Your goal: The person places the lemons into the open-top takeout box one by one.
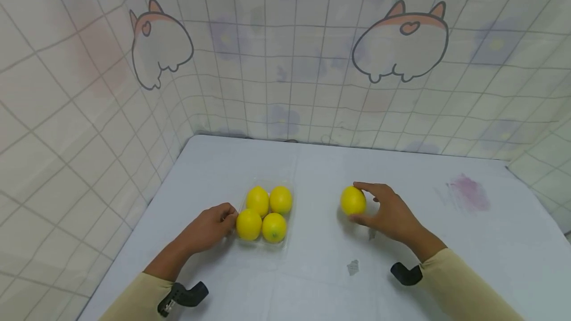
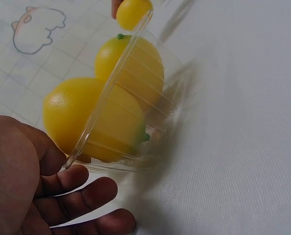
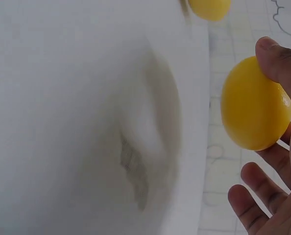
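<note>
A clear plastic container (image 1: 289, 224) stands left of the middle of the table with several yellow lemons (image 1: 248, 224) in it. My left hand (image 1: 214, 227) pinches its rim at the left side between thumb and index finger; the other fingers lie outside the wall in the left wrist view. To the right of the container, my right hand (image 1: 387, 212) grips a single lemon (image 1: 353, 200) between thumb and fingers. This lemon (image 3: 255, 105) is held above the white surface in the right wrist view, two fingers spread away from it.
The white table (image 1: 312, 281) bears a pink stain (image 1: 470, 192) at the right and a small grey patch (image 1: 353, 267) near the front. A tile-patterned curtain (image 1: 285, 63) with cartoon animals hangs behind the table and along its sides.
</note>
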